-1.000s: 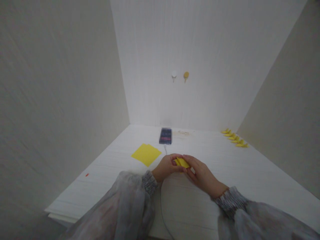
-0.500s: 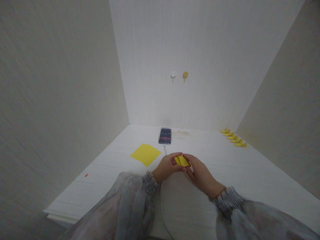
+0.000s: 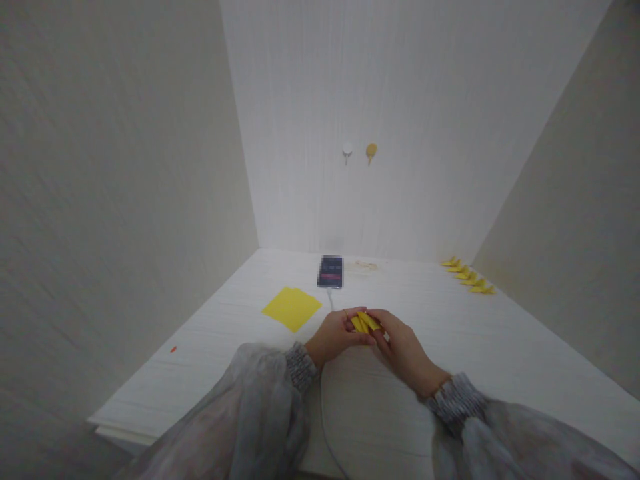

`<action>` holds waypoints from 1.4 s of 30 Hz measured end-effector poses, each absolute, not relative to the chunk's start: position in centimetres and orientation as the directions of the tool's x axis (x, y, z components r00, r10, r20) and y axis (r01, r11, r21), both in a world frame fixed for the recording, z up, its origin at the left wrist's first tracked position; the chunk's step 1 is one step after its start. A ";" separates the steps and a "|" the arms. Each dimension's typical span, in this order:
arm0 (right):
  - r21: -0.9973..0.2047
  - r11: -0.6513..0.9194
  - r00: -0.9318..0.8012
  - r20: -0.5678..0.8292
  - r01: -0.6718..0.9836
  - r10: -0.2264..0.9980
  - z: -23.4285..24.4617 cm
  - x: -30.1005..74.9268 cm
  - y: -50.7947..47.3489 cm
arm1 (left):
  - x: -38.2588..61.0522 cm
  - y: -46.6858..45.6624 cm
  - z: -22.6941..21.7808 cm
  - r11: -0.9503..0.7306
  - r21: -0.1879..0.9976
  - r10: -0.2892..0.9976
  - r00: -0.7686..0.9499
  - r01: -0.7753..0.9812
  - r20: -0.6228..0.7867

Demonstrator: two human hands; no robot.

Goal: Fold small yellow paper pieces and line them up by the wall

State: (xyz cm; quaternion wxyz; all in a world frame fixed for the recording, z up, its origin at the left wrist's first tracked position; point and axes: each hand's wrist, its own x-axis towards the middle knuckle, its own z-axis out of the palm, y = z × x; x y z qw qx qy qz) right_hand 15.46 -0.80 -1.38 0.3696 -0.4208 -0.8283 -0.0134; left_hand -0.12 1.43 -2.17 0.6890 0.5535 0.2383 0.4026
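Note:
My left hand [image 3: 335, 335] and my right hand [image 3: 403, 347] meet over the white table [image 3: 500, 347], both pinched on a small folded yellow paper [image 3: 364, 322]. The paper shows as narrow folded flaps between my fingertips, and its lower part is hidden by my fingers. A ring sits on a finger of my left hand. Grey sheer sleeves cover both forearms.
A flat stack of yellow paper squares [image 3: 291, 308] lies left of my hands. A phone [image 3: 331, 271] with a white cable [image 3: 330, 299] rests behind them. Several folded yellow pieces [image 3: 469, 276] line the far right corner. Two wall hooks [image 3: 359, 151] hang above. Walls close in on three sides.
The yellow paper between my fingers has been folded narrower, from a wider flap to thin strips. My hands have stayed in the same place.

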 end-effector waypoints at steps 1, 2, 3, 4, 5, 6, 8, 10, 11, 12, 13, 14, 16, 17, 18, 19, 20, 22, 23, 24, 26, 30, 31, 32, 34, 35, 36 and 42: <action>-0.290 0.640 -0.367 0.622 0.712 0.691 -1.4 15.5 -0.8 | -0.1 1.4 -2.3 0.058 0.956 0.820 0.560 -0.288 0.119; -0.292 0.632 -0.363 0.618 0.718 0.698 -1.4 15.5 -0.8 | -0.1 1.5 -2.4 0.046 0.959 0.824 0.553 -0.279 0.122; -0.295 0.626 -0.360 0.612 0.722 0.704 -1.4 15.5 -0.8 | -0.2 1.5 -2.5 0.030 0.963 0.829 0.545 -0.266 0.124; -0.298 0.620 -0.358 0.606 0.726 0.710 -1.4 15.5 -0.8 | -0.2 1.6 -2.6 0.011 0.968 0.836 0.534 -0.249 0.128; -0.301 0.615 -0.355 0.602 0.728 0.715 -1.5 15.5 -0.8 | -0.2 1.7 -2.8 -0.010 0.974 0.842 0.523 -0.228 0.132; -0.304 0.614 -0.353 0.601 0.729 0.717 -1.5 15.5 -0.8 | -0.2 1.7 -2.8 -0.033 0.979 0.848 0.512 -0.203 0.135; -0.307 0.618 -0.351 0.606 0.724 0.713 -1.4 15.3 -0.9 | -0.1 1.8 -2.9 -0.083 0.986 0.866 0.479 -0.145 0.143; -0.308 0.632 -0.359 0.614 0.711 0.703 -1.2 15.1 -1.1 | 0.0 1.8 -2.8 -0.126 0.987 0.884 0.440 -0.097 0.156; -0.307 0.643 -0.367 0.618 0.702 0.695 -1.0 15.0 -1.2 | 0.1 1.7 -2.6 -0.142 0.986 0.891 0.424 -0.083 0.164; -0.305 0.654 -0.378 0.619 0.692 0.689 -0.9 14.9 -1.2 | 0.1 1.7 -2.5 -0.155 0.985 0.896 0.408 -0.076 0.173; -0.303 0.663 -0.389 0.618 0.684 0.684 -0.7 14.8 -1.3 | 0.2 1.6 -2.4 -0.164 0.984 0.900 0.398 -0.072 0.179; -0.304 0.670 -0.398 0.614 0.678 0.681 -0.6 14.7 -1.3 | 0.3 1.5 -2.3 -0.173 0.982 0.900 0.393 -0.070 0.187; -0.313 0.677 -0.405 0.611 0.666 0.680 -0.6 14.7 -1.2 | 0.4 1.5 -2.2 -0.194 0.979 0.897 0.393 -0.067 0.205; -0.322 0.682 -0.401 0.617 0.657 0.678 -0.6 14.7 -1.1 | 0.4 1.5 -2.3 -0.202 0.977 0.895 0.394 -0.064 0.210; -0.331 0.687 -0.394 0.626 0.647 0.673 -0.7 14.7 -1.1 | 0.4 1.5 -2.3 -0.207 0.977 0.895 0.391 -0.060 0.213; -0.341 0.691 -0.386 0.634 0.638 0.670 -0.8 14.7 -1.0 | 0.4 1.4 -2.3 -0.212 0.976 0.897 0.385 -0.054 0.216; -0.349 0.691 -0.377 0.640 0.633 0.669 -0.9 14.7 -0.9 | 0.4 1.4 -2.3 -0.216 0.975 0.902 0.374 -0.047 0.218; -0.346 0.681 -0.361 0.648 0.645 0.671 -0.9 14.8 -0.9 | 0.4 1.3 -2.2 -0.215 0.976 0.910 0.356 -0.027 0.210; -0.338 0.669 -0.353 0.648 0.662 0.675 -0.9 14.7 -0.9 | 0.4 1.2 -2.2 -0.210 0.978 0.915 0.350 -0.019 0.203; -0.325 0.654 -0.347 0.643 0.683 0.682 -0.8 14.7 -1.0 | 0.4 1.2 -2.1 -0.202 0.979 0.919 0.344 -0.011 0.193; -0.286 0.614 -0.354 0.610 0.736 0.709 -0.5 14.5 -1.2 | 0.4 1.1 -2.1 -0.180 0.984 0.927 0.335 0.011 0.166; -0.201 0.522 -0.393 0.454 0.829 0.800 -0.2 14.2 -1.4 | 0.3 1.2 -2.3 -0.146 0.986 0.936 0.333 0.074 0.113; -0.193 0.508 -0.395 0.427 0.839 0.814 -0.2 14.2 -1.4 | 0.3 1.3 -2.4 -0.144 0.986 0.936 0.336 0.086 0.107; -0.195 0.500 -0.391 0.416 0.844 0.821 -0.3 14.3 -1.4 | 0.3 1.3 -2.4 -0.145 0.985 0.935 0.339 0.094 0.105; -0.228 0.497 -0.367 0.439 0.837 0.820 -0.5 14.4 -1.2 | 0.3 1.3 -2.5 -0.158 0.982 0.930 0.351 0.107 0.111; -0.254 0.497 -0.350 0.458 0.830 0.817 -0.6 14.5 -1.2 | 0.3 1.3 -2.4 -0.168 0.979 0.926 0.358 0.115 0.117; -0.281 0.495 -0.329 0.474 0.822 0.817 -0.6 14.5 -1.2 | 0.3 1.3 -2.4 -0.178 0.976 0.923 0.364 0.125 0.122; -0.357 0.475 -0.294 0.455 0.804 0.840 -0.1 14.5 -1.3 | 0.4 1.2 -2.0 -0.165 0.975 0.920 0.379 0.151 0.097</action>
